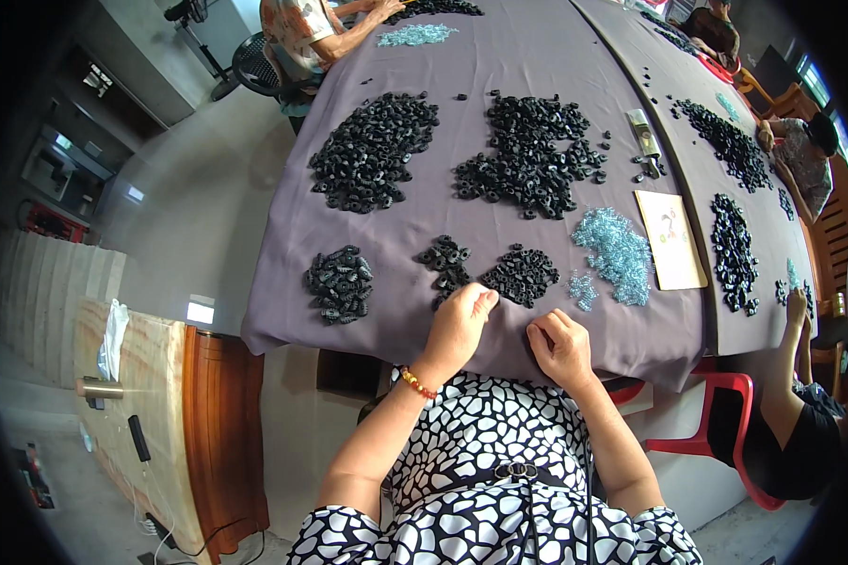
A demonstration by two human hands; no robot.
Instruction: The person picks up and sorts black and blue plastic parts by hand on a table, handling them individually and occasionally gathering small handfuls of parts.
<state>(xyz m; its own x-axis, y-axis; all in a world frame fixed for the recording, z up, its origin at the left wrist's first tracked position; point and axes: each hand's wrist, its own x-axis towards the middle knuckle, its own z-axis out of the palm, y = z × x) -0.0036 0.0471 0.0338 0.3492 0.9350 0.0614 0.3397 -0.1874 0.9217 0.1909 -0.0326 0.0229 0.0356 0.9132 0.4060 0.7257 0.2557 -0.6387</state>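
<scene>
Left hand [461, 320] is pinching narrowly; right hand [561, 347] is curling loosely; whether either is holding anything, cannot tell. Small black ring-shaped pieces [524, 274] are lying heaped just beyond both on the purple-grey cloth-covered tabletop [282, 273].

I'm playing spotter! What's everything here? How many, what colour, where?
Big piles: two, black, middle
Small piles: three, black, near edge
Blue piles: two, blue, near right
Other piles: several, black, blue, farther out
Tube: one, cream, dark, beyond card
Card: one, cream, beside blue piles
Cloth: one or more, grey, tabletop
Chairs: several, black, red, brown, sides
Cabinet: one, brown, lower left
People: at least four, mixed clothes, around
Dress: one, black, white, bottom
Bracelet: one, reddish, left wrist
Left hand, right hand: two, bare, near edge
</scene>
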